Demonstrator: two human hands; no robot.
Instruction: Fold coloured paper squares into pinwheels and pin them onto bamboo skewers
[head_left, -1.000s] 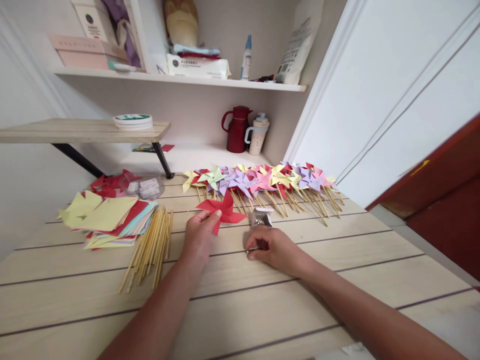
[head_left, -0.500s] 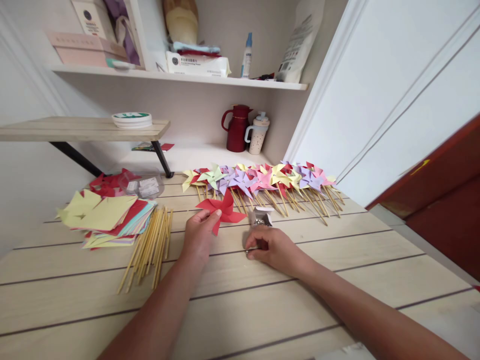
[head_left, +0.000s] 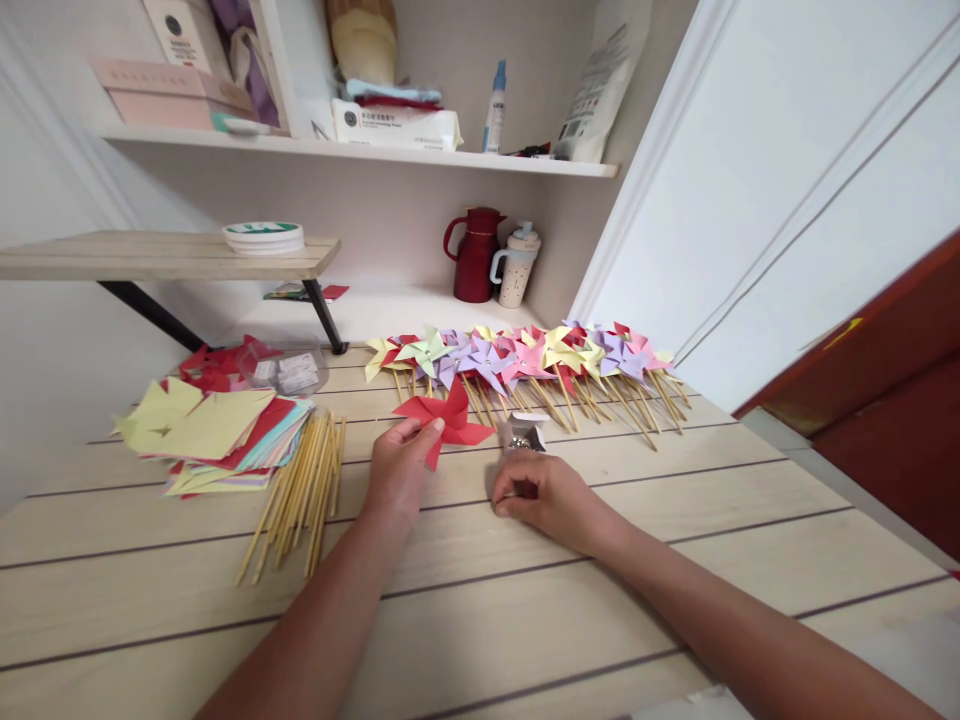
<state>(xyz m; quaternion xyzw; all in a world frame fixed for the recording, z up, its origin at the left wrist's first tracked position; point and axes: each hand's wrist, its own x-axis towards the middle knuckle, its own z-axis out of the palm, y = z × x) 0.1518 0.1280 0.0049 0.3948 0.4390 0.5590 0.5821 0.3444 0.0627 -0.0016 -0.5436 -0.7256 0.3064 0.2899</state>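
A red paper pinwheel [head_left: 456,415] with folded blades is pinched between the thumb and fingers of my left hand [head_left: 397,470], with no stick on it. To its right, my right hand [head_left: 544,500] rests low over the table, thumb and forefinger pressed together. A small shiny metal tack, visible at those fingertips a moment ago, is now covered by them. Just behind the right hand stands a small open white box [head_left: 527,432] of shiny metal pieces, its front partly hidden by the knuckles.
Finished pinwheels [head_left: 517,360] on sticks lie in a row at the back. Left are loose wooden sticks [head_left: 300,490], a stack of cut coloured paper [head_left: 217,430] and a clear plastic container [head_left: 292,370]. A raised wooden stand [head_left: 150,257] overhangs the back left.
My right thumb and forefinger have closed together over the small shiny tack at their tips. My left hand and the red pinwheel stay in place.
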